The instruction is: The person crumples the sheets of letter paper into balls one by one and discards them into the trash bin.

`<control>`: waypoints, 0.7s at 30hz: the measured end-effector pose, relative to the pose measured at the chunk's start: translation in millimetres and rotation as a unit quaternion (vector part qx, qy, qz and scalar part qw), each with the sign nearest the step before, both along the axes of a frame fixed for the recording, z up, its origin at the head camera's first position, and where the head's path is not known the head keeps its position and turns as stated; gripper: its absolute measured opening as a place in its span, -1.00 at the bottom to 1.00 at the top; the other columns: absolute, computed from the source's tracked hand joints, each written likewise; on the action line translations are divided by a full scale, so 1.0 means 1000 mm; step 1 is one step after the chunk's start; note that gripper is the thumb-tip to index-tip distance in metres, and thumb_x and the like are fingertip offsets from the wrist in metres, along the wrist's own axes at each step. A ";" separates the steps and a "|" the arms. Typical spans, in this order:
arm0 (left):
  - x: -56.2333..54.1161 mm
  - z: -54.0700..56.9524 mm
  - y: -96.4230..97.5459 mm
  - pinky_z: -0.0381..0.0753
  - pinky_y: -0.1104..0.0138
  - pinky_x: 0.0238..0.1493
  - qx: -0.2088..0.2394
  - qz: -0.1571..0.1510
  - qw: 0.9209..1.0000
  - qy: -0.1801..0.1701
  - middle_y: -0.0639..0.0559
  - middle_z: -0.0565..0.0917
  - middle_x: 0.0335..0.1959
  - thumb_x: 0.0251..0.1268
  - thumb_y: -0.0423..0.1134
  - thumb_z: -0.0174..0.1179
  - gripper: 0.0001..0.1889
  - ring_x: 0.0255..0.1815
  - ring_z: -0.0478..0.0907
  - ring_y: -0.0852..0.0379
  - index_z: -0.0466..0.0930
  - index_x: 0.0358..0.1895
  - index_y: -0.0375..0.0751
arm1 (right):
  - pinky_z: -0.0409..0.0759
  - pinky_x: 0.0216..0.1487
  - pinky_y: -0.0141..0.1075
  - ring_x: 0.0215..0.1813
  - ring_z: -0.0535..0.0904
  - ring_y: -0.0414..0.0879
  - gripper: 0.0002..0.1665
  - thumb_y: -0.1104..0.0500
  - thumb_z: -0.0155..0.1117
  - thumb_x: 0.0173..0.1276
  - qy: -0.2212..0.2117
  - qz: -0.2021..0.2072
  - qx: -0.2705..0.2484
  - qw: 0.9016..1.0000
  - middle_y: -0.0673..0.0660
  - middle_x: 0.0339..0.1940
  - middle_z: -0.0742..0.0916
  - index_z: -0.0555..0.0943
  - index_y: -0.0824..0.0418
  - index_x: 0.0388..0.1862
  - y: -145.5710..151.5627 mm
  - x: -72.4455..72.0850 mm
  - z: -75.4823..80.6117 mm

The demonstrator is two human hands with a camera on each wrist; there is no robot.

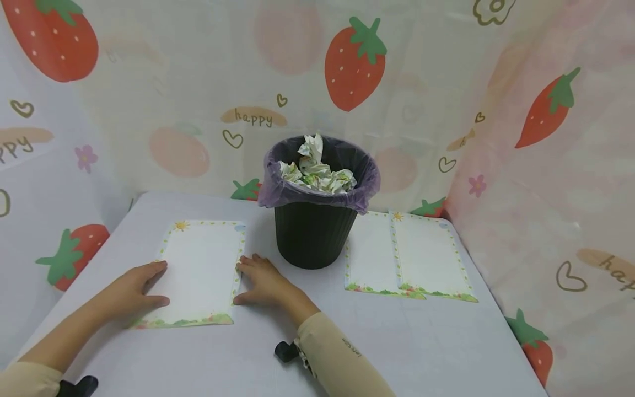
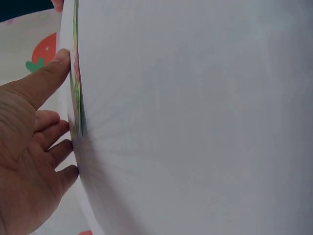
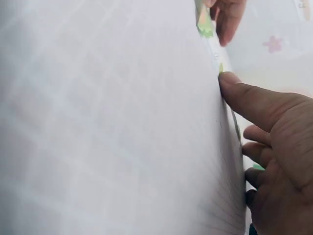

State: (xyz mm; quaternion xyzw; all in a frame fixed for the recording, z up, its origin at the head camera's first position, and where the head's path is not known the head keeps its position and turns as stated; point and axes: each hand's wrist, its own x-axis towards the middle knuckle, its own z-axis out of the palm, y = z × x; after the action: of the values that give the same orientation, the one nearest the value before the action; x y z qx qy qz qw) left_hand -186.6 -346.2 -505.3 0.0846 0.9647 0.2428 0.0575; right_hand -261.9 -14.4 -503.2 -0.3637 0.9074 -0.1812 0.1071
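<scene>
A sheet of white paper [image 1: 200, 275] with a printed border of a sun, dots and green grass lies flat on the left part of the table. My left hand [image 1: 130, 291] is at its left side, thumb and fingers spread, the thumb on the lower part of the sheet. At the right edge, my right hand [image 1: 265, 282] rests with its fingertips on or beside the border. In the left wrist view the left hand [image 2: 34, 132] has extended fingers touching down along the surface. The right hand [image 3: 279, 147] appears likewise in the right wrist view. Neither hand grips anything.
Behind the hands stands a black bin [image 1: 312, 237] lined with a purple bag [image 1: 270, 190], with crumpled paper [image 1: 322, 177] inside. Two more bordered sheets, a left one [image 1: 369, 253] and a right one [image 1: 431, 256], overlap to its right. Strawberry-print curtains [image 1: 198, 82] surround the white table [image 1: 421, 342].
</scene>
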 end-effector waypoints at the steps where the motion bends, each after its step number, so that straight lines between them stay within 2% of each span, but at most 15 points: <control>1: 0.001 0.000 0.001 0.23 -0.34 0.39 -0.004 -0.001 1.000 0.003 -0.49 0.32 0.47 0.03 0.19 0.53 0.10 0.49 0.19 -0.52 0.26 0.49 -0.48 | -0.02 0.68 -0.07 0.70 0.02 0.08 -0.01 -0.23 0.49 0.27 -0.002 0.005 0.004 1.000 0.07 0.66 0.29 0.35 0.09 0.57 0.001 0.001 0.000; 9: 0.005 -0.001 0.005 0.25 -0.37 0.37 -0.033 -0.005 0.999 0.020 -0.48 0.38 0.41 0.03 0.23 0.51 0.06 0.42 0.23 -0.51 0.31 0.46 -0.45 | -0.10 0.69 -0.12 0.71 -0.03 0.08 0.08 -0.30 0.46 0.26 -0.014 0.030 -0.005 0.999 0.12 0.68 0.22 0.28 0.16 0.60 0.007 0.001 0.003; 14: 0.009 0.004 0.007 0.32 -0.35 0.32 -0.036 -0.032 0.998 0.029 -0.47 0.44 0.36 -0.03 0.19 0.55 0.03 0.35 0.29 -0.50 0.39 0.42 -0.44 | -0.12 0.69 -0.13 0.72 -0.06 0.08 0.14 -0.32 0.46 0.25 -0.017 0.036 0.006 0.999 0.13 0.70 0.17 0.22 0.18 0.63 0.008 0.000 0.002; 17: 0.010 0.008 0.005 0.30 -0.35 0.32 -0.027 -0.050 0.998 0.026 -0.45 0.44 0.37 -0.05 0.11 0.58 0.00 0.37 0.29 -0.49 0.40 0.41 -0.41 | -0.13 0.69 -0.16 0.72 -0.07 0.06 0.15 -0.33 0.44 0.27 -0.017 0.033 0.012 0.999 0.13 0.70 0.15 0.20 0.18 0.64 0.009 -0.001 0.003; 21: 0.009 0.008 -0.001 0.24 -0.36 0.35 -0.009 -0.065 0.998 0.024 -0.46 0.38 0.43 -0.09 0.07 0.61 0.05 0.42 0.23 -0.51 0.35 0.44 -0.44 | -0.13 0.69 -0.20 0.72 -0.07 0.04 0.16 -0.32 0.44 0.27 -0.019 0.024 0.016 0.999 0.13 0.71 0.15 0.19 0.19 0.64 0.010 -0.003 0.004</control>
State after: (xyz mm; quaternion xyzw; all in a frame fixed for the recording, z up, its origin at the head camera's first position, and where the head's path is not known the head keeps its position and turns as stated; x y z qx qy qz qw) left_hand -177.4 -346.9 -497.4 0.1522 0.9603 0.2282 0.0509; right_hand -265.2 -4.7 -499.0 -0.3800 0.8989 -0.1713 0.1347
